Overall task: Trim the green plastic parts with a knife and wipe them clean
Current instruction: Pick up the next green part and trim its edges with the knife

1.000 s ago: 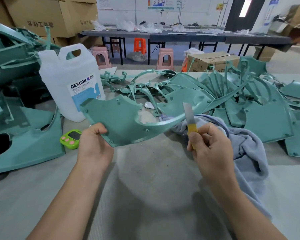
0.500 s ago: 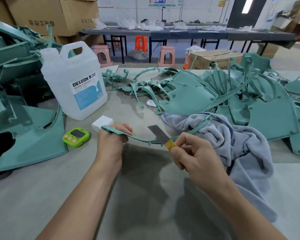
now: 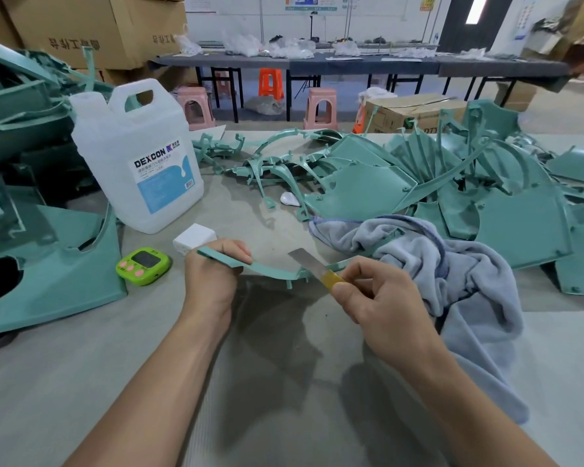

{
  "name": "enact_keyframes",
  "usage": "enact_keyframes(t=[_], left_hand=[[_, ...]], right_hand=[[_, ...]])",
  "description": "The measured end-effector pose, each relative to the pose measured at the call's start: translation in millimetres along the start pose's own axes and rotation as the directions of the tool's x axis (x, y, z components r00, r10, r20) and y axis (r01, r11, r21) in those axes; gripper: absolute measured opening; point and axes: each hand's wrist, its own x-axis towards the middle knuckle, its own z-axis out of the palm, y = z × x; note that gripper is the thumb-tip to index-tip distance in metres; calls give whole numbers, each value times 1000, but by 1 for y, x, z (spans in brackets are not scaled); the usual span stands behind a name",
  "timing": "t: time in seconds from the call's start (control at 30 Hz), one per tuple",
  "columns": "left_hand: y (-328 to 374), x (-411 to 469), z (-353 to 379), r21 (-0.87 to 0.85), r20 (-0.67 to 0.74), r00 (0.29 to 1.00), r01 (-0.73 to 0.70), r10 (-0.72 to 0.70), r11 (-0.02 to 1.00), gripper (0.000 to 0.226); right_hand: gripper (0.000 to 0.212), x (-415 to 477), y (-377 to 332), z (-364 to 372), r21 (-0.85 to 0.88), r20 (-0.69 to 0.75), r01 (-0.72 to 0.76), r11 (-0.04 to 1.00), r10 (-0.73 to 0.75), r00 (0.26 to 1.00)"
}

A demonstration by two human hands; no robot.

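Note:
My left hand (image 3: 213, 274) grips one end of a curved green plastic part (image 3: 267, 269), held edge-on just above the table. My right hand (image 3: 378, 305) pinches a knife (image 3: 312, 266) by its yellow handle, the flat steel blade lying against the part's upper edge near its middle. The part's far end reaches onto a grey-blue cloth (image 3: 452, 278) bunched at my right. More green parts lie heaped at the back right (image 3: 506, 210) and stacked at the left (image 3: 48, 264).
A white DEXCON jug (image 3: 139, 160) stands at the back left. A green timer (image 3: 143, 266) and a small white block (image 3: 195, 238) lie near my left hand. Cardboard boxes, stools and a long dark table fill the background.
The green part has turned from face-up to edge-on and come down towards the table. The knife blade swung from upright to slanting left onto the part's edge.

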Motion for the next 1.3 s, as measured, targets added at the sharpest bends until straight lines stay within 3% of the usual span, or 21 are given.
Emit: enact_keyframes(t=[0.13, 0.27, 0.37, 0.43, 0.53, 0.63, 0.73, 0.8, 0.87, 0.97, 1.03, 1.1, 1.17, 1.23, 1.3], left_hand=[[2, -1, -1, 4, 17, 999, -29, 29, 1000, 53], [4, -3, -1, -12, 55, 997, -61, 62, 998, 57], [4, -3, -2, -33, 83, 994, -62, 64, 998, 55], [4, -1, -3, -42, 81, 996, -40, 43, 998, 51], [4, 0, -4, -61, 124, 992, -15, 23, 998, 37], [4, 1, -5, -70, 159, 987, -1, 12, 998, 35], [6, 2, -4, -105, 155, 988, 40, -23, 994, 21], [5, 1, -4, -105, 159, 987, 43, -25, 994, 21], [4, 1, -5, -100, 165, 986, 42, -25, 994, 25], [4, 0, -4, -91, 157, 987, 54, -39, 994, 24], [5, -2, -3, -85, 148, 988, 62, -49, 994, 21], [6, -2, -4, -87, 146, 988, 69, -56, 994, 26], [5, -1, -4, -85, 145, 988, 65, -52, 994, 33], [6, -2, -3, -75, 134, 989, 68, -58, 995, 27], [7, -1, -2, -44, 106, 991, 80, -75, 996, 21]], right_hand=[[15, 3, -1, 0, 145, 70, -9, 989, -1, 998], [17, 11, 10, -5, 16, 6, -101, 995, 101, 995], [14, 11, 10, -8, 191, -44, -60, 980, 70, 997], [15, 12, 9, -10, 256, 38, -56, 965, 48, 998], [17, 12, 13, -8, 126, 170, -119, 985, 97, 981], [19, 14, 17, -6, 51, 81, -158, 986, 153, 985], [20, 15, 16, -8, 125, -9, -152, 980, 154, 988], [21, 14, 15, -11, 191, 65, -157, 969, 148, 987], [21, 14, 13, -10, 114, 138, -172, 978, 156, 978], [17, 17, 15, -5, -127, -12, -163, 978, 163, 987], [18, 16, 15, -3, -89, -40, -142, 986, 139, 989], [18, 13, 12, -3, 7, 30, -147, 989, 147, 989], [19, 11, 12, -2, -86, 35, -157, 984, 160, 986], [19, 13, 12, -2, -236, -72, -163, 958, 150, 986], [18, 12, 11, -2, -220, -161, -152, 964, 118, 980]])
